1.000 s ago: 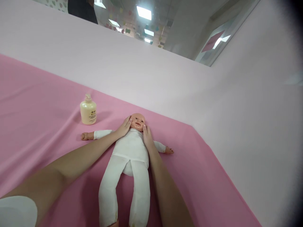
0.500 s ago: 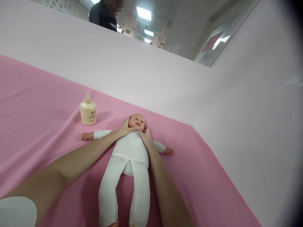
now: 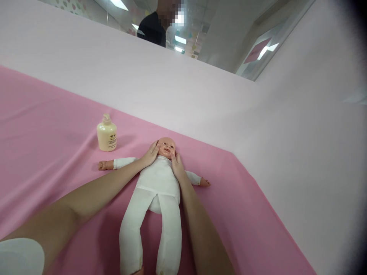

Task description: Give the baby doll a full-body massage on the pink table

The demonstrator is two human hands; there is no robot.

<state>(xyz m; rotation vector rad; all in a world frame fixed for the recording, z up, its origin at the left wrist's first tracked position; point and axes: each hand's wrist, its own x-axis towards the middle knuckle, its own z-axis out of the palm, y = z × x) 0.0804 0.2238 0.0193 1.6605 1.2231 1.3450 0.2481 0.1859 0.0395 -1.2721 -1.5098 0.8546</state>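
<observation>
- A pink cloth-covered table [image 3: 43,126] carries everything.
- A soft baby doll in a white suit [image 3: 157,183] lies face up at its middle.
- The left hand [image 3: 149,154] and right hand [image 3: 177,165] cup the doll's cheeks, each grip loosely spread.
- A cream plastic pump bottle [image 3: 107,134], contents unseen, stands upright near the doll's arm.

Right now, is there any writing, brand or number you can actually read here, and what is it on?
Nothing can be read.
Lotion bottle: a dark printed label on its front, too small and blurred to make out.
Pink sign on the far wall: no legible text.
Doll and pink cloth: no writing visible.
</observation>
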